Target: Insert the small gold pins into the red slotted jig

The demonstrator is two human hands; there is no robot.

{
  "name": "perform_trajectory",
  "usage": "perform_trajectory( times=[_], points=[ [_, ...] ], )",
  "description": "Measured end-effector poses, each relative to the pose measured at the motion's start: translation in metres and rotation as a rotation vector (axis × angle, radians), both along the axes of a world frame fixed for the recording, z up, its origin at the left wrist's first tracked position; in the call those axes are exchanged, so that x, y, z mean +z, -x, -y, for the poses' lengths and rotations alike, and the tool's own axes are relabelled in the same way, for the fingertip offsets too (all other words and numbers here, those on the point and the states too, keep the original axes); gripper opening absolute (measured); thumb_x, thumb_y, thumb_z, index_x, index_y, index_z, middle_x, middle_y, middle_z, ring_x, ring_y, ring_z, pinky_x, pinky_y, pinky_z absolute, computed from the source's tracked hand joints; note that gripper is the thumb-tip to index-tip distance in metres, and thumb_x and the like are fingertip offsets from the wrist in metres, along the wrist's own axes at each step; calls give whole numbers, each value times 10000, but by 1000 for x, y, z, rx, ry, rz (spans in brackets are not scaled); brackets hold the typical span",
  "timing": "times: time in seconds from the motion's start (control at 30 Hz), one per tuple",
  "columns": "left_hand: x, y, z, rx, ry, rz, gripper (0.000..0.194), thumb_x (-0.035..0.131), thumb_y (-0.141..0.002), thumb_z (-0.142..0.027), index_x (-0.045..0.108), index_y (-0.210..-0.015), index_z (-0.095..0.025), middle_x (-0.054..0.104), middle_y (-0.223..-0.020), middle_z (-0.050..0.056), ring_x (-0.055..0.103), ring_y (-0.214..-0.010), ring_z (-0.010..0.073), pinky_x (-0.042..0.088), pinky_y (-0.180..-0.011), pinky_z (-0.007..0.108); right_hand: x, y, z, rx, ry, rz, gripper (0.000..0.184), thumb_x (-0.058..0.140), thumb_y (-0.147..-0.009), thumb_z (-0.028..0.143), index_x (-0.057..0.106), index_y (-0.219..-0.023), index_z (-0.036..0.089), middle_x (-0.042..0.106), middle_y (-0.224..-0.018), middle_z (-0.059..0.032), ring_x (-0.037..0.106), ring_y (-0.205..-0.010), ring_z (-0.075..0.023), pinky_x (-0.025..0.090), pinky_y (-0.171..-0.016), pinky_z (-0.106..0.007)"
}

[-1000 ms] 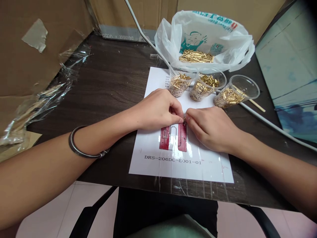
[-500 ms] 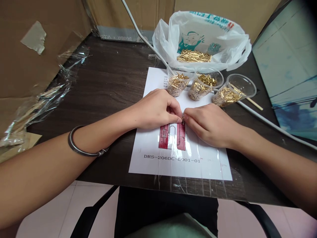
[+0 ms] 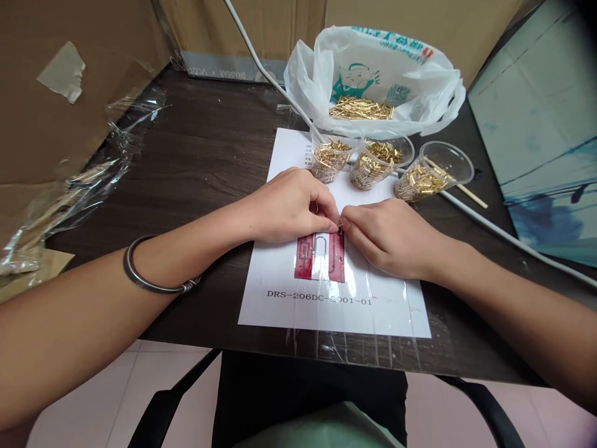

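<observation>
My left hand (image 3: 298, 205) and my right hand (image 3: 387, 236) meet fingertip to fingertip over a printed paper sheet (image 3: 265, 305). Both are closed in a pinch around a tiny brass-coloured piece (image 3: 340, 228), mostly hidden by the fingers. Under the fingertips lies a printed picture (image 3: 319, 264) with red bands and dark curved outlines. Just beyond the hands, three clear plastic cups stand or lean in a row: a left cup (image 3: 329, 160), a middle cup (image 3: 373, 168) and a right, tilted cup (image 3: 426, 180). Each contains small gold-coloured metal pins.
Behind the cups sits a white plastic bag (image 3: 433, 106) with more gold pins (image 3: 361, 109). A white cable (image 3: 513, 233) crosses the dark table (image 3: 196, 155). A thin wooden stick (image 3: 471, 196) pokes out by the right cup. Cardboard (image 3: 107, 37) and clear wrap (image 3: 97, 186) flank the left side.
The whole view has shifted slightly, so things appear a little further left. Both hands keep their pinch at the same place on the sheet; nothing else visibly changes.
</observation>
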State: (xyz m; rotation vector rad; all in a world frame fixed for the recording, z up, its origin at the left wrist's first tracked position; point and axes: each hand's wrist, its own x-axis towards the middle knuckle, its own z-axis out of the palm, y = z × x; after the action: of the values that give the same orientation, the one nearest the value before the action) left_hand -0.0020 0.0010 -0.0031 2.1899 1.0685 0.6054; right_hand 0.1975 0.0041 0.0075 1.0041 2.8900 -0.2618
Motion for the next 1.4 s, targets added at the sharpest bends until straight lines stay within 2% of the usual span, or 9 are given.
perform_trajectory(
  times=[0.37, 0.67, 1.1, 1.27, 1.33, 1.4],
  points=[
    [1, -1, 1, 39, 12, -10, 92, 691, -737, -190, 778, -762, -200, 709, -671, -12, 618, -634, 107, 427, -605, 231, -5, 3, 8, -49, -100, 48, 296, 255, -909, 284, 487, -774, 161, 479, -584, -17, 313, -499, -121, 179, -538, -290],
    [-1, 0, -1, 15, 21, 7, 87, 692, -739, -192, 775, -761, -199, 705, -674, -10, 618, -653, 109, 433, -619, 232, -3, 3, 4, -9, -50, 74, 286, 264, -907, 293, 468, -755, 163, 497, -616, -24, 334, -517, -119, 192, -552, -294],
    [0, 2, -1, 17, 38, 7, 93, 676, -723, -170, 767, -739, -179, 682, -643, -15, 587, -616, 87, 415, -580, 210, -3, 8, 6, -10, -89, 74, 282, 268, -910, 292, 466, -756, 163, 439, -583, -10, 256, -507, -117, 175, -545, -302],
    [0, 1, 0, 30, 22, -19, 106, 656, -717, -162, 760, -733, -174, 681, -647, -12, 580, -603, 85, 408, -578, 210, -5, 4, 6, -35, -20, -105, 266, 316, -916, 267, 436, -697, 175, 450, -603, 6, 336, -526, -102, 215, -559, -289],
    [2, 1, 1, 24, 26, -25, 114, 644, -718, -153, 754, -742, -169, 673, -641, -13, 573, -595, 83, 406, -574, 207, 1, 1, 6, -42, -22, -252, 307, 364, -921, 301, 395, -640, 182, 420, -585, 18, 342, -524, -93, 233, -559, -277],
    [4, 0, 1, 17, 29, -33, 117, 634, -720, -152, 747, -748, -165, 666, -637, -14, 567, -587, 82, 402, -565, 204, 14, -3, 6, -72, -90, -380, 384, 409, -926, 342, 353, -580, 187, 361, -546, 29, 316, -509, -86, 240, -548, -273]
  ],
)
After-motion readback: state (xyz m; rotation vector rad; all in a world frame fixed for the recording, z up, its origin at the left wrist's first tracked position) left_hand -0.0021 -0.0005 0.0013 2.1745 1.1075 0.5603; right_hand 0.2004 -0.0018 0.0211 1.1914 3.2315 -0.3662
